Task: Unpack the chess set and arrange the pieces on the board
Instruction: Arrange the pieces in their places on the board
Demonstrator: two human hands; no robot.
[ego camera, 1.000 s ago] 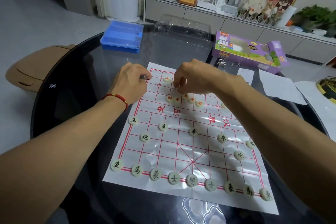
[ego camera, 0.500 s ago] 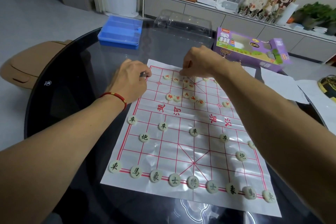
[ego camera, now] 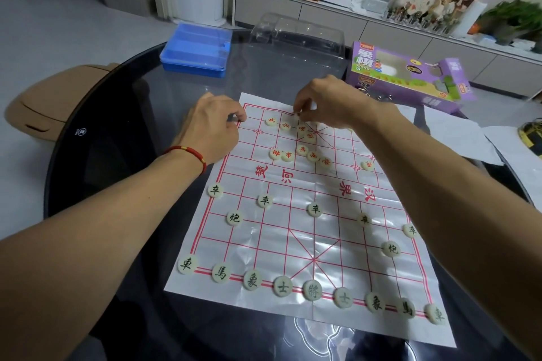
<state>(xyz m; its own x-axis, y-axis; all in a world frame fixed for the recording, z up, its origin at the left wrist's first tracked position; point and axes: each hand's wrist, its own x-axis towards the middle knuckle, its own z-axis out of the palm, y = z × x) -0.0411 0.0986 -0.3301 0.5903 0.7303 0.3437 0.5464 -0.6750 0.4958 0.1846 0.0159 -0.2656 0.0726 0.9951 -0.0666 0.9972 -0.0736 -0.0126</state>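
Observation:
A white paper chess board (ego camera: 296, 231) with a red grid lies on the dark glass table (ego camera: 123, 155). Black-lettered round pieces (ego camera: 311, 289) stand in order along its near rows. Red-lettered pieces (ego camera: 303, 149) lie loosely clustered on the far half. My right hand (ego camera: 325, 102) hovers over the far edge, its fingertips pinching a pale red piece (ego camera: 296, 116) just above the back row. My left hand (ego camera: 214, 123) rests at the board's far left corner with fingers curled, pinching something small that I cannot make out.
A blue plastic box (ego camera: 195, 50) and a clear plastic tray (ego camera: 296, 35) sit at the table's far side. The purple chess carton (ego camera: 404, 73) lies far right, with white papers (ego camera: 457, 132) beside it. A tan object (ego camera: 50, 102) stands beyond the table's left rim.
My right hand moved from the middle cluster of red pieces to the far back row with a piece in its fingertips. The left hand stayed at the corner.

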